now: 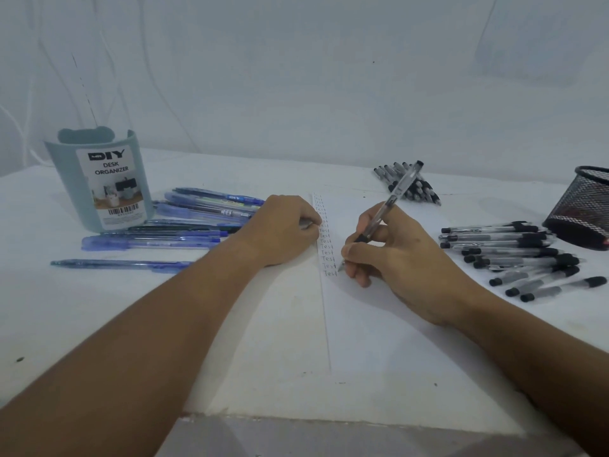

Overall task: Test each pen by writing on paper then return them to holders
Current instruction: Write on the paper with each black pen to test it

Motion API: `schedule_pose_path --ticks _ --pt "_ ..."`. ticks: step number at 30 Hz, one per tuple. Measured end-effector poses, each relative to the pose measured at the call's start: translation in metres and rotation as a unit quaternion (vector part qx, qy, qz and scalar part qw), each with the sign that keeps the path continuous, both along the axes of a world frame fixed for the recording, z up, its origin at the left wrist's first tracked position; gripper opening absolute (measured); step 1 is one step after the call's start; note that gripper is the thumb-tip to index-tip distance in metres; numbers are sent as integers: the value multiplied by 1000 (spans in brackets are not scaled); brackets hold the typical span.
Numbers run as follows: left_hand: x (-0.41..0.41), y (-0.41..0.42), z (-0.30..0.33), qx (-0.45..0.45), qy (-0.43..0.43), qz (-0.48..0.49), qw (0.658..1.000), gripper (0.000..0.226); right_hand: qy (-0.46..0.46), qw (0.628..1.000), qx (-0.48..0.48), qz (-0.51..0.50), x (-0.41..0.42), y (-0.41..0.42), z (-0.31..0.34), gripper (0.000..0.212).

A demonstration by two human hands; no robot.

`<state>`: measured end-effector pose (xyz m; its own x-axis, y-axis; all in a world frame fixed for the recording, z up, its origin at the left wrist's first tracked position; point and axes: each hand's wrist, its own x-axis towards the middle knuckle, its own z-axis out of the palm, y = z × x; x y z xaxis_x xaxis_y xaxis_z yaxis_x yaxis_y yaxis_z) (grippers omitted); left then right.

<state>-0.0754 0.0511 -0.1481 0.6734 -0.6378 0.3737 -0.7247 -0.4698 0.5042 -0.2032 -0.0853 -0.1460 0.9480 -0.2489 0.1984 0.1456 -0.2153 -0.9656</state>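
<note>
Your right hand [392, 255] grips a clear pen [393, 201] with a black grip section, fingers curled round the barrel, tip touching the paper [379, 331] just right of centre frame. The pen leans away from you, its cap end pointing to the upper right. A column of handwritten "Test" words [326, 239] runs down the paper's left edge; the pen tip sits beside the lowest entry.

Your left hand [283, 229] rests on the tabletop [82, 318] at the paper's left edge, fingers curled under, holding nothing that can be seen.

At the left of the frame, a pale blue desk organizer [99, 179] stands upright, with a loose heap of blue pens [197, 216] lying beside it. One further blue pen [115, 264] lies apart, nearer you.

At the right edge stands a black mesh holder [583, 206]. A spread of clear black-capped pens [517, 255] lies just left of it. A second bundle of black pens [408, 184] lies beyond the paper, upper right of centre.
</note>
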Motion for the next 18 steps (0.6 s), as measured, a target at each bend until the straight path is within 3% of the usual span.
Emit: schedule_pose_path --ticks 4,7,9,13,18 --pt "3 0 -1 -2 3 -2 1000 23 -14 986 157 -44 5 -4 8 15" --pt "3 0 -2 -6 5 -2 1000 22 -30 971 214 -102 10 -11 14 32" --pt "4 -1 -3 -7 9 -2 1000 22 -41 960 256 -106 11 -15 17 32" --pt "4 0 -3 -11 19 -5 1000 22 -6 963 243 -119 12 -18 15 15" --pt "4 0 -3 -9 16 -4 1000 21 -16 959 254 -125 11 -20 16 26"
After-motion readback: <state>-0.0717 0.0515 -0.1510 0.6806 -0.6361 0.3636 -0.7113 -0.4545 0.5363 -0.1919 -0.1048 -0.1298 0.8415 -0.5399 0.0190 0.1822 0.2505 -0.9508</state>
